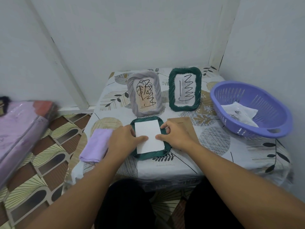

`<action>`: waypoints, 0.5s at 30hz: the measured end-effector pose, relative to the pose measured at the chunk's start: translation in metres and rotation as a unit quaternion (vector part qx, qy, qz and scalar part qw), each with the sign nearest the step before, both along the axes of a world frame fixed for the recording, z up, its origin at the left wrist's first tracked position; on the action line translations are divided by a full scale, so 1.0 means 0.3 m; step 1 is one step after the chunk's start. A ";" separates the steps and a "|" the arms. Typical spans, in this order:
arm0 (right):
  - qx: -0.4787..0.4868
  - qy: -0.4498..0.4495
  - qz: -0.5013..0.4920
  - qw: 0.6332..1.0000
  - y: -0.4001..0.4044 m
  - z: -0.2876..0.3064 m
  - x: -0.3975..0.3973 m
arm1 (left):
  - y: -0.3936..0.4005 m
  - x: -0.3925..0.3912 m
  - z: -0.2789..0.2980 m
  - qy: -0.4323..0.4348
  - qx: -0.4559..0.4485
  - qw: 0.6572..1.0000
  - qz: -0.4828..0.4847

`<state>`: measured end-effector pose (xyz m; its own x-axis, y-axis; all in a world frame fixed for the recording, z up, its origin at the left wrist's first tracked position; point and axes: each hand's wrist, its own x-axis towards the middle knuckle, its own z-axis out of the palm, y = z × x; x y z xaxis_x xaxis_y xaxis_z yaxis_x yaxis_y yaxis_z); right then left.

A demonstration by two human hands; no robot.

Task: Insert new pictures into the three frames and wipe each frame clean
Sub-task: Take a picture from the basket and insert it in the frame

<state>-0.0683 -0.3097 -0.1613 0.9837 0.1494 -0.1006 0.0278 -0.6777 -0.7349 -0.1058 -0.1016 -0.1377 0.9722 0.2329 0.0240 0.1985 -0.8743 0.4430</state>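
A dark green frame (152, 155) lies face down at the table's front, with a white picture sheet (147, 129) resting in its opening. My left hand (124, 138) presses the sheet's left side, thumb on the paper. My right hand (173, 135) presses its right side, thumb on the paper too. Behind stand a grey frame (156, 90) with a scribbled leaf drawing and a second green frame (171, 90) with a scribbled zigzag. A brown backing board (184, 123) lies beside my right hand. A lilac cloth (95, 146) sits folded left of the lying frame.
A purple plastic basket (231, 103) holding white papers sits at the table's right. The table carries a leaf-patterned cover (214, 146) and stands in a white wall corner. A pink wrapped bundle (19, 129) lies at far left over patterned floor.
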 end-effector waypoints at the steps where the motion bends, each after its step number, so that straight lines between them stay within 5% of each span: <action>1: 0.002 0.001 0.001 1.000 -0.001 0.000 0.000 | -0.002 0.000 0.001 0.003 -0.005 1.000 0.002; 11: 0.021 -0.005 0.004 1.000 0.001 -0.003 0.001 | 0.002 0.001 -0.014 0.013 -0.120 0.992 0.043; 15: 0.025 -0.004 0.006 1.000 -0.001 0.002 0.000 | -0.007 -0.004 -0.009 0.011 -0.085 0.995 0.046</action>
